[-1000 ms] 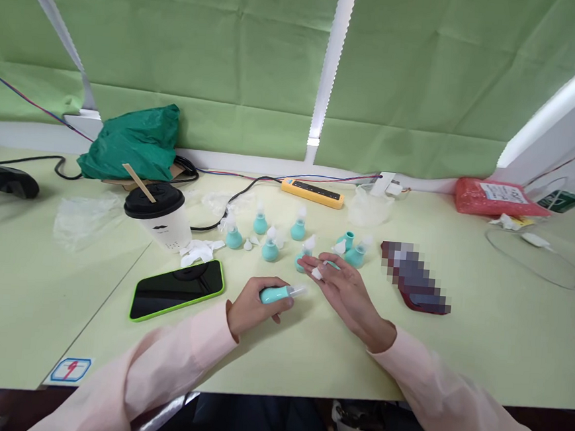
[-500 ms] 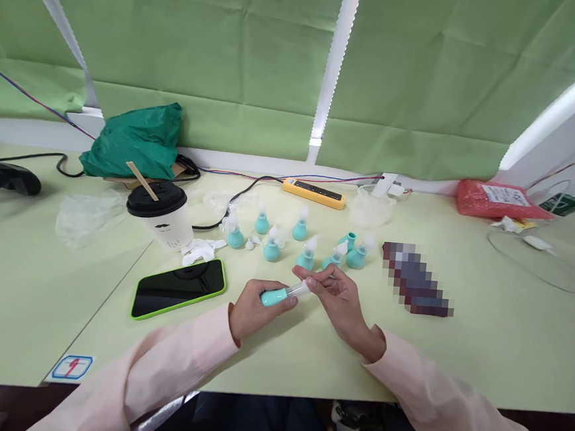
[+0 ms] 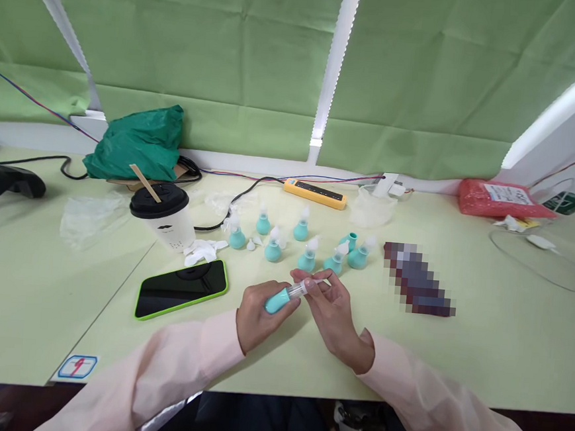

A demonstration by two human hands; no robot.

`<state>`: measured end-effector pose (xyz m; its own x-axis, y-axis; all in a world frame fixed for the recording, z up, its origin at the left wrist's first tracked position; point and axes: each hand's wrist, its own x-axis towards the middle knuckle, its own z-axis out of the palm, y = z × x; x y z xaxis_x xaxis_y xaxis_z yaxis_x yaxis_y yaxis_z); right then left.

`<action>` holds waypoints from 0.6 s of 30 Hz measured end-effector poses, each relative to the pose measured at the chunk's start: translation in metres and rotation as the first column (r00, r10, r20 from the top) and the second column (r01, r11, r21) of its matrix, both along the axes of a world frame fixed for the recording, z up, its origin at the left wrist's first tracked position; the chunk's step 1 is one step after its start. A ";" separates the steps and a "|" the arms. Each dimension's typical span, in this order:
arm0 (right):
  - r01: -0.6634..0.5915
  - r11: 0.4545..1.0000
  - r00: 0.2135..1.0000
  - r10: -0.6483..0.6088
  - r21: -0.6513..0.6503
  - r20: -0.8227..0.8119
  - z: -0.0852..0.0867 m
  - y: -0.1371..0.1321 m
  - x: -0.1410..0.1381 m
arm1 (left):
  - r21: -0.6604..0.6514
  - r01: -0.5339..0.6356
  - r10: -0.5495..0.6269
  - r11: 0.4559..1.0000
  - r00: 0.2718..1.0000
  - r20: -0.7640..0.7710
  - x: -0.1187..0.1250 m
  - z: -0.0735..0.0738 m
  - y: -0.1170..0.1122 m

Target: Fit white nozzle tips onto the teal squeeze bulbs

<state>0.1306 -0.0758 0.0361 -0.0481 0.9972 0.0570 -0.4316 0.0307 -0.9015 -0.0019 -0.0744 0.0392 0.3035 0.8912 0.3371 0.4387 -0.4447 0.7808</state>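
Observation:
My left hand (image 3: 256, 314) is closed around the teal bulb of a nasal aspirator (image 3: 277, 301), which lies tilted with its clear tube pointing up and to the right. At the far end of that tube, my right hand (image 3: 333, 320) pinches the whitish tip between thumb and fingers; the tip is partly hidden. Just beyond the hands stand several similar teal aspirators with pale tips, among them one nearest my fingers (image 3: 306, 260) and one at the right (image 3: 358, 257). A teal bulb without a tip (image 3: 350, 240) lies behind them. Small white tips (image 3: 251, 244) rest between the left ones.
To the left are a green-edged phone (image 3: 182, 289), a lidded paper cup (image 3: 174, 232) with a wooden stick, and crumpled tissue (image 3: 204, 251). A yellow power strip (image 3: 315, 194) and clear plastic bowl (image 3: 372, 207) lie behind. A blurred dark-red object (image 3: 419, 282) is on the right.
Both hands have drawn slightly closer together, and the right fingers have closed further over the aspirator's tip. The view has shifted slightly; the standing aspirators stay in place.

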 end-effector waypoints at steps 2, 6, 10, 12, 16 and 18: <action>0.002 1.000 0.999 -0.002 -0.015 -0.038 0.000 -0.001 -0.002 | -0.017 -0.010 0.010 1.000 1.000 0.009 0.002 -0.001 -0.002; 0.026 1.000 0.997 -0.027 -0.003 -0.079 0.001 -0.003 -0.007 | -0.042 -0.037 0.040 0.998 0.996 0.084 0.004 -0.003 -0.005; 0.042 0.998 0.999 -0.043 0.045 0.005 0.006 -0.004 -0.004 | -0.251 0.073 -0.011 0.965 0.970 0.242 0.001 -0.002 -0.003; -0.002 0.996 0.997 -0.005 0.086 0.077 0.012 -0.004 0.003 | -0.381 0.196 -0.049 0.903 0.930 0.363 -0.002 -0.001 0.000; -0.177 0.974 0.947 0.130 0.140 0.294 0.026 -0.003 0.021 | -0.499 0.422 -0.096 0.757 0.827 0.554 -0.006 0.002 0.006; -0.211 0.968 0.922 0.151 0.136 0.357 0.028 -0.002 0.026 | -0.530 0.478 -0.105 0.701 0.804 0.586 -0.007 0.003 0.008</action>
<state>0.1568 -0.0780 0.0644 -0.2736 0.9465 0.1712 -0.1110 0.1458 -0.9831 -0.0091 -0.0667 0.0426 0.5500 0.8305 -0.0880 -0.1372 0.1938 0.9714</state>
